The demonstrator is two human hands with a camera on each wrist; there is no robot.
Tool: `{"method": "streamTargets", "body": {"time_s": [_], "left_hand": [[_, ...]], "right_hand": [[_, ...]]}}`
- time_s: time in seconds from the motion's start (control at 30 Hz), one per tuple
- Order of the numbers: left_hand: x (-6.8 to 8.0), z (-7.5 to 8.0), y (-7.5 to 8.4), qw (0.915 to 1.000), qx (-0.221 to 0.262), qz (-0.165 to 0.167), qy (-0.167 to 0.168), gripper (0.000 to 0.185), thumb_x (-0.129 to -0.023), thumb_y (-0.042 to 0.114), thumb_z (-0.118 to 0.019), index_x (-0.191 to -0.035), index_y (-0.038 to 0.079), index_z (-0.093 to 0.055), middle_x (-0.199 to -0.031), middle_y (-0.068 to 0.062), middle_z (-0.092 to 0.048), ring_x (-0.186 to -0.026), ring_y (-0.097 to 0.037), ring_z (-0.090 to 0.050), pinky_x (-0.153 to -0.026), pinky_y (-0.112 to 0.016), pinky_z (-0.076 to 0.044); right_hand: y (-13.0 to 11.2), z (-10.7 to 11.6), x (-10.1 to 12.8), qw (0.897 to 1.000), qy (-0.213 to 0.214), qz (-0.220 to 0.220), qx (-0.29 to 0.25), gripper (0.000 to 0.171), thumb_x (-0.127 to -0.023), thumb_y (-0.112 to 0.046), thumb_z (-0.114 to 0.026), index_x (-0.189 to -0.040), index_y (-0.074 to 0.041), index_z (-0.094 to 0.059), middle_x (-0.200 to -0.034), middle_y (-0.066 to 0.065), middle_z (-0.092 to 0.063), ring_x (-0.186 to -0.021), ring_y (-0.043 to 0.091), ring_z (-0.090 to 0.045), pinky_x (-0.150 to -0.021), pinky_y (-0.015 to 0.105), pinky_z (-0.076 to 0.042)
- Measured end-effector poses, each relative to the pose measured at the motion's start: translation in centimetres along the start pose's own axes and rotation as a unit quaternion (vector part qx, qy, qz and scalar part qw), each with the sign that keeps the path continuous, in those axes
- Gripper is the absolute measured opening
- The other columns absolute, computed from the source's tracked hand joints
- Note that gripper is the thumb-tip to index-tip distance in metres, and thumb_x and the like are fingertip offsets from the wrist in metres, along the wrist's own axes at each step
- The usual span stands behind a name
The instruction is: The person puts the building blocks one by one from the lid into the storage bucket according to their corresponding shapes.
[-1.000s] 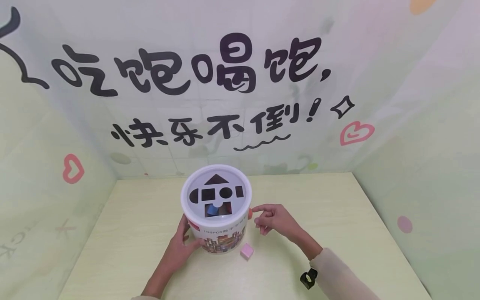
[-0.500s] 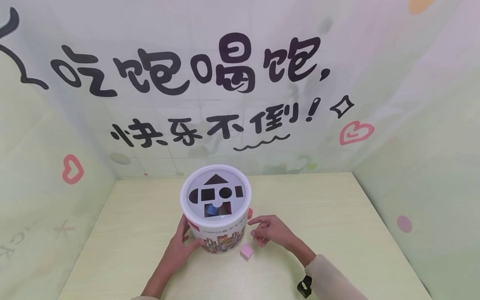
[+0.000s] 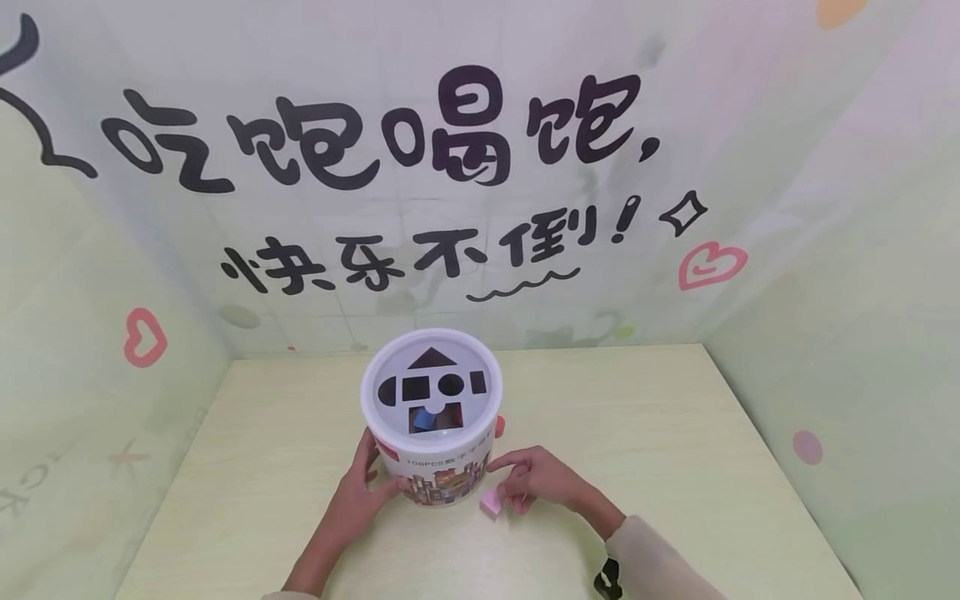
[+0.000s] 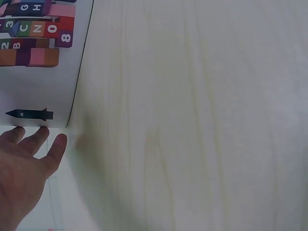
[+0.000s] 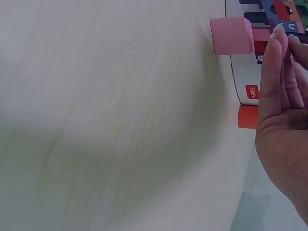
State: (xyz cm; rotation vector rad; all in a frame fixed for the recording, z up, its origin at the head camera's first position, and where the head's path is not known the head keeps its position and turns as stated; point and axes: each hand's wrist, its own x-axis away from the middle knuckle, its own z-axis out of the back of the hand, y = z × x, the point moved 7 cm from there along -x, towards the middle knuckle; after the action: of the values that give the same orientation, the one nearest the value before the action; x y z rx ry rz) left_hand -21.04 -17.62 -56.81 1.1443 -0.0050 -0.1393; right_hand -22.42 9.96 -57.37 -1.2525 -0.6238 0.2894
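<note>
A white lidded bucket [image 3: 450,477] with printed letter blocks stands upright on the table. Its lid [image 3: 395,423] has cut-out shapes, and a blue block [image 3: 424,418] shows through the lowest hole. My left hand [image 3: 358,500] holds the bucket's left side, thumb toward the front and fingers round the side. A pink cube [image 3: 491,502] lies by the bucket's front right. My right hand [image 3: 538,481] is over and beside the cube, index finger pointing at the bucket; the right wrist view shows its fingers [image 5: 272,82] extended, without a grip on the pink cube [image 5: 232,36].
A red-orange piece [image 3: 500,426] sits against the bucket's right side, partly hidden. Printed walls [image 3: 420,325] close off the back and both sides of the pale wooden table [image 3: 637,417]. A black band [image 3: 608,578] hangs at the right sleeve.
My right hand has moved down and toward me, from the red-orange piece to the pink cube. The left hand and bucket stay in place.
</note>
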Motion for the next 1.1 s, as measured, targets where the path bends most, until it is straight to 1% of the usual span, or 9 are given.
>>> {"method": "streamTargets", "body": {"time_s": [0.1, 0.3, 0.43, 0.63, 0.77, 0.97, 1.1], "left_hand": [[0.0, 0.0, -0.1, 1.0, -0.001, 0.002, 0.0, 0.102, -0.086, 0.027, -0.075, -0.157, 0.034, -0.002, -0.162, -0.014, -0.017, -0.14, -0.042, -0.032, -0.105, -0.06, -0.041], [-0.1, -0.1, -0.1, 1.0, 0.003, -0.001, -0.001, 0.101, -0.086, 0.027, -0.074, -0.156, 0.036, -0.002, -0.162, -0.013, -0.017, -0.14, -0.042, -0.032, -0.105, -0.06, -0.041], [-0.1, -0.1, 0.0, 1.0, 0.005, -0.001, -0.001, 0.101, -0.086, 0.027, -0.074, -0.156, 0.036, -0.002, -0.162, -0.012, -0.017, -0.141, -0.042, -0.032, -0.105, -0.061, -0.04], [0.0, 0.0, 0.0, 1.0, 0.005, 0.002, -0.001, 0.101, -0.086, 0.027, -0.074, -0.157, 0.034, -0.002, -0.162, -0.013, -0.017, -0.141, -0.042, -0.032, -0.105, -0.06, -0.041], [0.0, 0.0, -0.1, 1.0, 0.004, 0.004, 0.0, 0.101, -0.086, 0.027, -0.074, -0.157, 0.034, -0.002, -0.162, -0.013, -0.017, -0.14, -0.043, -0.032, -0.105, -0.06, -0.041], [0.0, -0.1, -0.2, 1.0, 0.003, 0.003, -0.001, 0.1, -0.087, 0.028, -0.074, -0.156, 0.036, -0.002, -0.162, -0.013, -0.017, -0.141, -0.042, -0.032, -0.105, -0.06, -0.041], [-0.1, -0.2, -0.1, 1.0, 0.004, 0.004, -0.001, 0.1, -0.087, 0.027, -0.074, -0.157, 0.033, -0.003, -0.162, -0.013, -0.018, -0.14, -0.042, -0.033, -0.105, -0.06, -0.041]], "right_hand": [[0.1, -0.4, 0.2, 1.0, -0.013, -0.005, 0.014, 0.037, -0.085, -0.008, -0.068, -0.121, -0.006, -0.068, -0.069, 0.007, -0.069, -0.053, 0.015, -0.062, -0.052, 0.03, -0.058], [0.2, -1.2, 0.5, 0.998, -0.048, -0.007, 0.033, 0.041, -0.084, -0.007, -0.068, -0.125, -0.003, -0.065, -0.064, 0.01, -0.067, -0.05, 0.013, -0.061, -0.049, 0.03, -0.058], [0.7, -1.4, 0.4, 0.998, -0.049, -0.017, 0.039, 0.041, -0.083, -0.005, -0.069, -0.124, -0.005, -0.066, -0.064, 0.009, -0.067, -0.051, 0.014, -0.061, -0.049, 0.029, -0.057], [1.5, -1.8, 0.2, 0.997, -0.052, -0.026, 0.041, 0.044, -0.081, 0.001, -0.064, -0.124, -0.007, -0.066, -0.067, 0.009, -0.069, -0.051, 0.016, -0.062, -0.047, 0.028, -0.056], [1.8, -1.9, 0.2, 0.997, -0.05, -0.029, 0.045, 0.045, -0.081, 0.003, -0.062, -0.124, -0.009, -0.066, -0.066, 0.009, -0.069, -0.051, 0.015, -0.061, -0.047, 0.028, -0.055], [1.9, -1.8, 0.2, 0.998, -0.042, -0.028, 0.044, 0.036, -0.084, 0.002, -0.065, -0.116, -0.013, -0.068, -0.066, 0.01, -0.068, -0.05, 0.016, -0.061, -0.048, 0.031, -0.057], [1.8, -1.6, 0.3, 0.998, -0.043, -0.022, 0.041, 0.033, -0.084, 0.0, -0.067, -0.115, -0.013, -0.069, -0.066, 0.01, -0.068, -0.05, 0.016, -0.061, -0.048, 0.033, -0.058]]}}
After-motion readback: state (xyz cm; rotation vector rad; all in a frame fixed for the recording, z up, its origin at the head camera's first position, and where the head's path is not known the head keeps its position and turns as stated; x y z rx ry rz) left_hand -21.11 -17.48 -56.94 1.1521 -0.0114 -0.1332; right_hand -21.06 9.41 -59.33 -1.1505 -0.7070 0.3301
